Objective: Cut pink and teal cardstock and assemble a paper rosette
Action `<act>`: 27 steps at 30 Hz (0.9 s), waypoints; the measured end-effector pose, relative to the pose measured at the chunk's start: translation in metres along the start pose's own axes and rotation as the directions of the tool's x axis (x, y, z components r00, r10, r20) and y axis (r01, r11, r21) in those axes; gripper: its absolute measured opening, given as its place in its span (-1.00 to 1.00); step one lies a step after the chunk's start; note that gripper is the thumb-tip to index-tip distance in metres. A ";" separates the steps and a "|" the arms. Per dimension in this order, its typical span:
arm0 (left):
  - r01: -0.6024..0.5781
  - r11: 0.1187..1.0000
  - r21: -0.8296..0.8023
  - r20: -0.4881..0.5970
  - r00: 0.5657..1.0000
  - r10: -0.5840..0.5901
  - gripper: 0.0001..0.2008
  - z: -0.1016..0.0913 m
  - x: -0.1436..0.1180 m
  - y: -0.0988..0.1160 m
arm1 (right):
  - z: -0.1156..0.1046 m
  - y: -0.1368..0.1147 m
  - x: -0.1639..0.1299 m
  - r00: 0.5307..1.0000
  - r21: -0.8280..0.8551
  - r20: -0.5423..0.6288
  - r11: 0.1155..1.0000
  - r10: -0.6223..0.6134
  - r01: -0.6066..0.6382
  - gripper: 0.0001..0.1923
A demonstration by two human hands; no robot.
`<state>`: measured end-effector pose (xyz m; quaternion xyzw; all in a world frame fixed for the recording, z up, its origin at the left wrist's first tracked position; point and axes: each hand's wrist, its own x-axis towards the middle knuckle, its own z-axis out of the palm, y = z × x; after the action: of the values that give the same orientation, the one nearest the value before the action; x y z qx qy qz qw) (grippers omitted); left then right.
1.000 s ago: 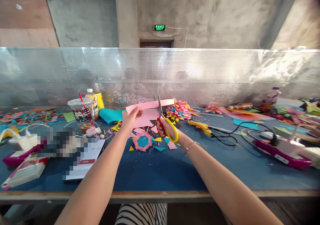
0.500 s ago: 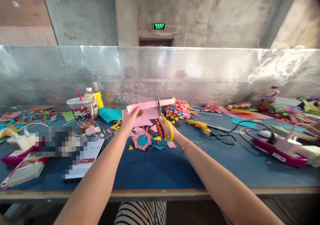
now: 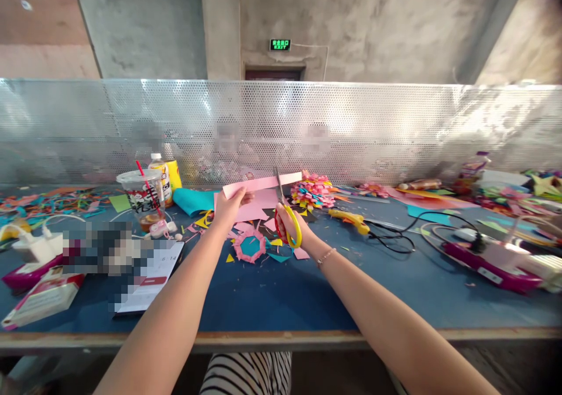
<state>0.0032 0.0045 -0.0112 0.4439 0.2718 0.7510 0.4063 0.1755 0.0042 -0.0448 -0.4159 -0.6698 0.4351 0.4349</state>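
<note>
A long pink paper strip (image 3: 257,183) is pinched near its left end by my left hand (image 3: 235,205). My right hand (image 3: 293,224) holds a pair of scissors (image 3: 297,231) with red and yellow handles, the blades upright across the strip toward its right part. Below my hands lies a ring of folded pink paper (image 3: 240,247) around a teal centre. A larger pink sheet (image 3: 259,203) rests behind my left hand. Beyond the scissors sits a bunch of pink, yellow and red paper petals (image 3: 314,191).
A yellow glue gun (image 3: 351,220) with a black cord lies to the right, near a purple power strip (image 3: 492,269). At left are a drink cup (image 3: 143,199), a phone (image 3: 151,278) and a small box (image 3: 46,295). A perforated metal panel (image 3: 373,126) stands behind the table.
My right hand and the scissors have shifted slightly left. The strip's right end now reaches less far right; my left hand has hardly moved.
</note>
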 end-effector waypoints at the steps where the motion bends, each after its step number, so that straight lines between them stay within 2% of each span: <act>1: 0.002 1.000 0.001 0.002 1.000 -0.002 -0.74 0.000 0.000 0.000 | 0.000 -0.001 -0.001 1.000 0.028 0.005 1.000 0.006 -0.006 -0.42; 6: 0.005 1.000 0.003 0.020 1.000 -0.005 -0.75 -0.002 0.000 -0.001 | 0.000 -0.007 -0.006 0.993 0.221 0.110 0.974 0.033 -0.056 -0.46; 11: 0.034 0.999 0.012 0.017 0.999 -0.034 -0.76 -0.001 -0.001 -0.001 | -0.003 -0.005 -0.003 0.989 0.277 0.144 0.958 0.037 -0.076 -0.45; 15: 0.024 1.000 0.014 0.019 1.000 -0.025 -0.77 -0.002 0.000 -0.002 | -0.004 -0.003 -0.002 0.994 0.236 0.113 0.971 0.013 -0.039 -0.44; 21: 0.031 0.999 0.036 -0.002 1.000 -0.031 -0.77 -0.004 0.002 -0.004 | -0.001 -0.005 -0.003 0.998 0.110 0.025 0.992 0.059 -0.062 -0.42; 25: 0.076 0.995 0.064 -0.045 0.996 -0.073 -0.76 -0.006 0.004 -0.005 | -0.006 -0.004 0.001 0.995 0.131 0.010 0.987 0.095 -0.096 -0.43; 27: 0.094 0.989 0.114 -0.066 0.994 -0.087 -0.75 -0.009 0.006 -0.006 | -0.010 -0.003 0.004 0.993 0.148 -0.041 0.984 0.110 -0.103 -0.46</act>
<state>-0.0041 0.0119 -0.0171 0.4310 0.3476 0.7276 0.4049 0.1829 0.0094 -0.0387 -0.4290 -0.6021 0.4950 0.4566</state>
